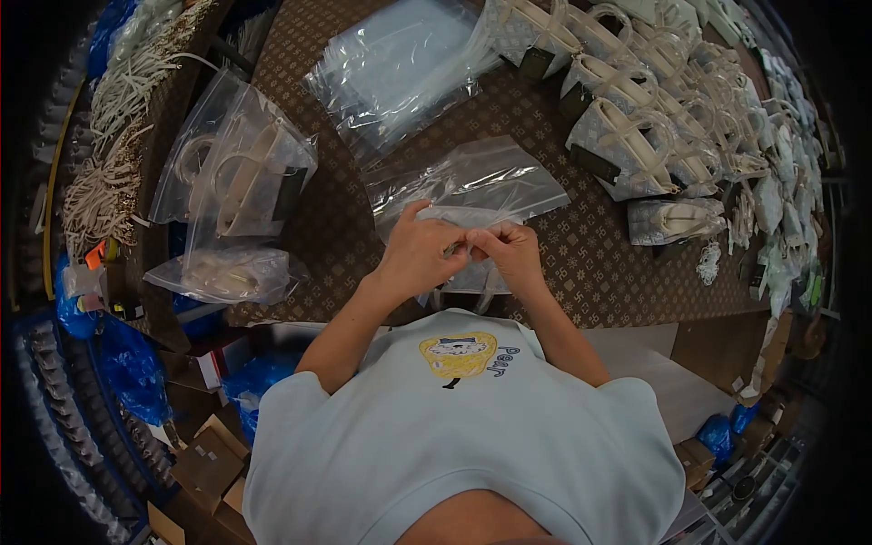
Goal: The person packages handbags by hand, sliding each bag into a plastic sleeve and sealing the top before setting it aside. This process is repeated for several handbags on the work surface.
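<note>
My left hand and my right hand meet above the near middle of the table, fingertips pinched together. A small dark bit shows at the left fingers, too small to name. Beneath and beyond the hands lies a clear plastic bag, spread flat and shiny. A pale handbag is under my hands, mostly hidden, with its handles towards my body. Whether the hands grip the plastic or a part of the handbag cannot be made out.
A stack of clear plastic bags lies at the back. Several pale handbags with dark tags crowd the right. Bagged handbags lie at the left, beside bundled straps. The patterned tabletop ends near my shirt.
</note>
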Available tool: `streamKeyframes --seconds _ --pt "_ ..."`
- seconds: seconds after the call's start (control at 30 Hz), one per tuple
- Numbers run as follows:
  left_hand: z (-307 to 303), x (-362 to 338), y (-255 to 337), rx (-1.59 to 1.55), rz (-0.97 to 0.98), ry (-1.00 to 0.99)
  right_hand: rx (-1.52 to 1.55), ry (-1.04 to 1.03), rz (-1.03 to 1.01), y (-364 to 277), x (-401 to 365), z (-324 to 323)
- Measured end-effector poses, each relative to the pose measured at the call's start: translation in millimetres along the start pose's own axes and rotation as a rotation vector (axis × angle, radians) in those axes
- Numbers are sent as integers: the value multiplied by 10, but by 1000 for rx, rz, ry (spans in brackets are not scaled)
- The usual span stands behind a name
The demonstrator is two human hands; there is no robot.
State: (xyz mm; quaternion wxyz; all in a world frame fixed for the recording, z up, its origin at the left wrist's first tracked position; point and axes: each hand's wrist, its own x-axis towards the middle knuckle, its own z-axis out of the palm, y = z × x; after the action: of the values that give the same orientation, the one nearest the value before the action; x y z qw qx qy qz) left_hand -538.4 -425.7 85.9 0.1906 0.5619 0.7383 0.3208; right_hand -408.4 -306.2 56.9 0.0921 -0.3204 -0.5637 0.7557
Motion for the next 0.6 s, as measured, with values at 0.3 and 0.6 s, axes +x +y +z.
streamKeyframes --seconds 0.3,0.6 --pt "-16 -42 -16 26 18 8 -46 -174 1 -73 -47 -110" --pt "-16 -75 -4 106 20 -6 -73 -159 -57 -37 -32 -39"
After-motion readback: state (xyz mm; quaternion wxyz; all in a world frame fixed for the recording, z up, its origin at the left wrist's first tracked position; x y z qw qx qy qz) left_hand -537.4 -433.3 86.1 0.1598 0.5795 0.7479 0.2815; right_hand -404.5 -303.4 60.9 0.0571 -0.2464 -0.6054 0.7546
